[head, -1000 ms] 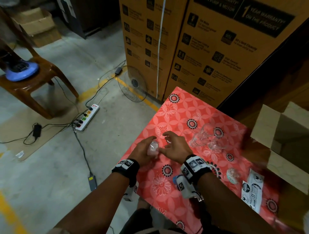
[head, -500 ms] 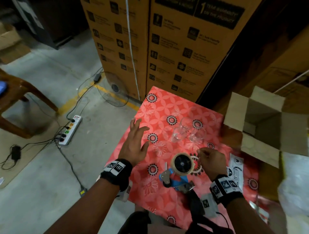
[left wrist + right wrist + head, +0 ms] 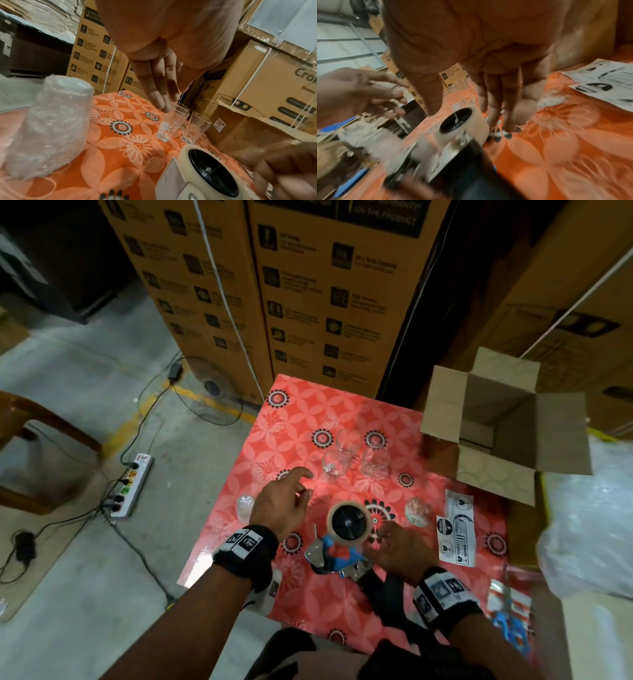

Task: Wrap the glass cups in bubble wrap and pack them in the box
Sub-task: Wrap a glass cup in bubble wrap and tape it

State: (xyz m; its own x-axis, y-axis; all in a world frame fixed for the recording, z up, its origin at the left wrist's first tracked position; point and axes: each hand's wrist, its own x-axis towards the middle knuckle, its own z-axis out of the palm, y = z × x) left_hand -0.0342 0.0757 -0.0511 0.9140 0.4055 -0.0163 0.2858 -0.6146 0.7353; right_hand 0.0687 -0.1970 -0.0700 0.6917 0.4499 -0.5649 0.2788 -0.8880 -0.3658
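Three bare glass cups (image 3: pixel 353 454) (image 3: pixel 169 125) stand together at the middle of the red flowered table (image 3: pixel 346 412). My left hand (image 3: pixel 301 484) (image 3: pixel 164 102) hovers just short of them, fingers straight and empty. A bubble-wrapped cup (image 3: pixel 245 505) (image 3: pixel 49 125) stands upright to its left, near the table's edge. A second wrapped bundle (image 3: pixel 416 511) (image 3: pixel 551 101) lies to the right of the tape roll. My right hand (image 3: pixel 383 534) (image 3: pixel 501 119) hangs open over the table beside the tape dispenser (image 3: pixel 346 525) (image 3: pixel 462 124), holding nothing. The open cardboard box (image 3: pixel 507 422) (image 3: pixel 248 128) sits at the far right.
Sheets of fragile stickers (image 3: pixel 457 529) (image 3: pixel 607 83) lie right of my right hand. A heap of bubble wrap (image 3: pixel 589 525) sits at the right edge. Tall cartons (image 3: pixel 325 296) stand behind the table. On the floor to the left are a power strip (image 3: pixel 132 484) and a wooden chair (image 3: pixel 30 446).
Both hands let go of the wrapped cup, which now stands at the table's left. The left hand moved towards the bare glasses; the right hand went to the tape dispenser's side.
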